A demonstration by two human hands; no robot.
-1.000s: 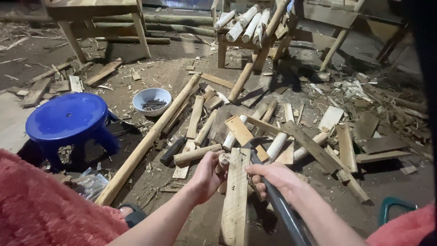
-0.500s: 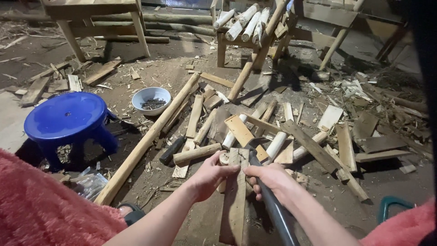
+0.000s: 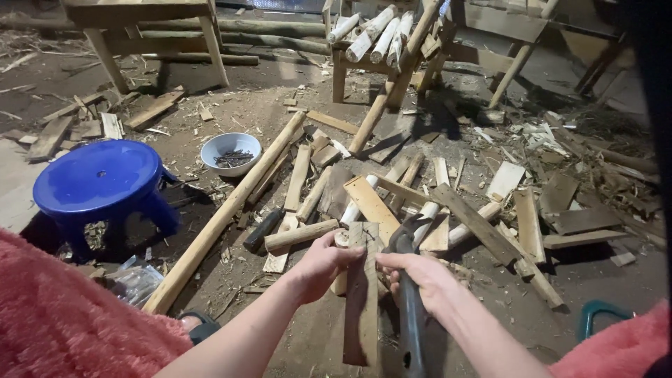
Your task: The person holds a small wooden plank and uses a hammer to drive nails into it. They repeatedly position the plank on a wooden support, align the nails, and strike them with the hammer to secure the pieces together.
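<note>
My left hand (image 3: 323,264) grips the upper part of a flat wooden slat (image 3: 361,308) that runs from near my hands down toward me. Just right of it, my right hand (image 3: 418,274) is wrapped around a hammer (image 3: 409,315) close under its dark head, the dark handle pointing down toward the camera. The hammer head sits beside the top end of the slat. Both hands are almost touching, over a heap of wood offcuts (image 3: 448,203).
A blue plastic stool (image 3: 98,178) stands at left. A white bowl of nails (image 3: 230,152) lies behind it. A long round pole (image 3: 224,217) lies diagonally on the dirt floor. Wooden frames with stacked round sticks (image 3: 378,35) stand at the back. A teal handle (image 3: 598,318) lies lower right.
My hands and the slat have drawn slightly closer together. The left hand has shifted to the slat's upper part, and the hammer head now sits next to its top end.
</note>
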